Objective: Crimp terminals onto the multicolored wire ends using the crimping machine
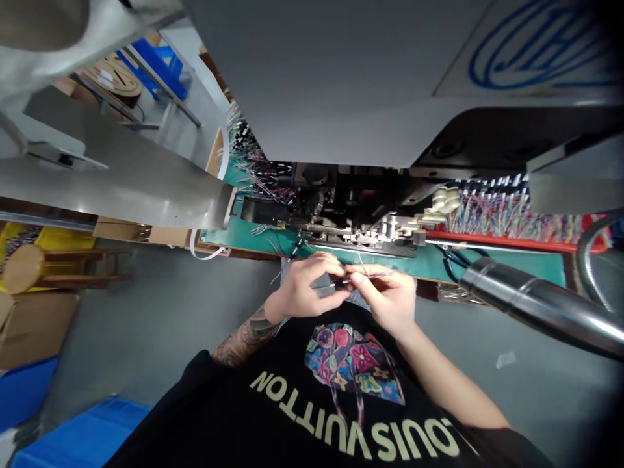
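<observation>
Wooden stool (22, 270): way off left by the yellow crate (73, 239), both well apart from the hands, so probably just parked out of the way.
Left wire pile (251, 172): heaped on the green worktop (221, 231) beside the machine (351, 227), likely so it's within easy reach.
Left hand (308, 286): curled in front of the machine, thumb and fingers with a visible gap between them. Can't tell if the tips are clamped on anything; looks like it's steadying the wire end.
Thin wires (381, 275): right between the hands, just shy of the worktop's near edge, tails lying over the right hand. Held close to the body, I'd guess to see the fine strands better.
Right hand (396, 304): thumb and finger pinched together on those wires, a fingertip grip that suits something so skinny.
Red tray (517, 242): right side, wire bundles (497, 216) lined up in it, presumably so they don't tangle.
</observation>
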`<state>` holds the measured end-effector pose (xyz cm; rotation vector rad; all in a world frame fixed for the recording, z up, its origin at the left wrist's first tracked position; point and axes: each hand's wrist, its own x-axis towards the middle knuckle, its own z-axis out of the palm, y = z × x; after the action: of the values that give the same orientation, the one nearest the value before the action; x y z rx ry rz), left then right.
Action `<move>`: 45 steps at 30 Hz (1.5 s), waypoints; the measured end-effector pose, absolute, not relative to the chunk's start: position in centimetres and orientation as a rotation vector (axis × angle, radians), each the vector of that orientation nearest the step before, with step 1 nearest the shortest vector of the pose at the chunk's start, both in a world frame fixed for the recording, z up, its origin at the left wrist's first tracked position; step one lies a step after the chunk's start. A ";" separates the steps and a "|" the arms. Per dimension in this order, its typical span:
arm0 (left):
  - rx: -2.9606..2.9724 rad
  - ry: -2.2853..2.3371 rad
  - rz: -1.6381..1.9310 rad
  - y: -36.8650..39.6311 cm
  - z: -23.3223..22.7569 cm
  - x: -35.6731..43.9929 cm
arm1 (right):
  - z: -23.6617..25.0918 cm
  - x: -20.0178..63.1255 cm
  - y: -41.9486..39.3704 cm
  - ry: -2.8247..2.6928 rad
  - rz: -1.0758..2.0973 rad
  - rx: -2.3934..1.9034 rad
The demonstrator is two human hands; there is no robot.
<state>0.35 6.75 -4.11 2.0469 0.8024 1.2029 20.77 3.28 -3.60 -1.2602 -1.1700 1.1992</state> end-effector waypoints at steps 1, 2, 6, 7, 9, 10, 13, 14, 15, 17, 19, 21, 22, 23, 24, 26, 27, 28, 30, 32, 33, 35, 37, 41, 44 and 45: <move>2.022 0.801 1.186 6.7 -4.1 0.6 | -3.4 21.0 3.5 -1.181 1.204 -1.241; 2.010 0.795 1.174 6.7 -4.0 0.7 | -3.3 21.2 3.7 -1.185 1.207 -1.226; 2.010 0.813 1.172 6.9 -3.6 1.2 | -2.8 21.4 4.0 -1.203 1.140 -1.241; 2.019 0.835 1.171 6.9 -3.6 1.3 | -2.7 21.2 4.1 -1.191 1.117 -1.259; 2.051 0.895 1.176 7.0 -3.7 1.7 | -2.7 20.9 4.3 -1.127 1.092 -1.307; 2.071 0.931 1.184 7.0 -3.8 2.0 | -2.8 20.7 4.4 -1.079 1.094 -1.329; 2.132 1.042 1.194 7.0 -4.5 2.7 | -3.3 20.2 4.9 -0.943 1.181 -1.333; 2.150 1.070 1.189 7.0 -4.7 2.9 | -3.5 20.2 5.1 -0.926 1.224 -1.316; 2.168 1.090 1.183 7.0 -4.9 3.1 | -3.7 20.1 5.3 -0.923 1.261 -1.298; 2.194 1.120 1.184 6.9 -5.1 3.2 | -3.9 20.0 5.8 -0.931 1.308 -1.274; 2.204 1.152 1.198 6.9 -5.0 3.3 | -3.9 20.0 6.2 -0.913 1.332 -1.250; 2.202 1.185 1.211 6.8 -4.9 3.3 | -3.7 19.9 6.5 -0.876 1.354 -1.233; 2.195 1.198 1.212 6.8 -4.8 3.3 | -3.5 19.8 6.6 -0.860 1.364 -1.232; 2.184 1.206 1.211 6.7 -4.8 3.3 | -3.4 19.8 6.7 -0.846 1.372 -1.236; 2.171 1.212 1.211 6.7 -4.7 3.4 | -3.4 19.7 6.8 -0.834 1.378 -1.243; 2.148 1.215 1.218 6.6 -4.6 3.4 | -3.3 19.7 6.9 -0.819 1.389 -1.252; 2.141 1.214 1.221 6.6 -4.6 3.5 | -3.3 19.7 7.0 -0.822 1.396 -1.253; 2.138 1.213 1.224 6.6 -4.6 3.5 | -3.3 19.7 7.0 -0.833 1.400 -1.255; 2.137 1.210 1.224 6.6 -4.6 3.4 | -3.4 19.8 7.1 -0.868 1.406 -1.262; 2.127 1.203 1.224 6.6 -4.6 3.3 | -3.6 19.8 7.0 -0.885 1.399 -1.267; 2.117 1.199 1.224 6.7 -4.6 3.2 | -3.6 19.9 7.0 -0.883 1.395 -1.266; 2.080 1.186 1.216 6.8 -4.6 3.0 | -3.8 19.9 6.9 -0.879 1.394 -1.260; 2.030 1.156 1.198 6.9 -4.6 2.8 | -4.0 20.0 6.7 -0.898 1.384 -1.257; 1.983 1.118 1.186 7.1 -4.7 2.6 | -4.3 20.0 6.2 -0.945 1.233 -1.303; 2.021 1.128 1.192 7.2 -4.9 2.9 | -4.2 19.8 5.9 -0.876 1.154 -1.331; 2.042 1.130 1.192 7.2 -5.0 3.0 | -4.2 19.7 6.0 -0.844 1.156 -1.330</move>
<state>2.99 7.18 -4.98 2.0423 1.1298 1.1919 19.67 5.95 -4.17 -1.3300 -0.8438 1.1558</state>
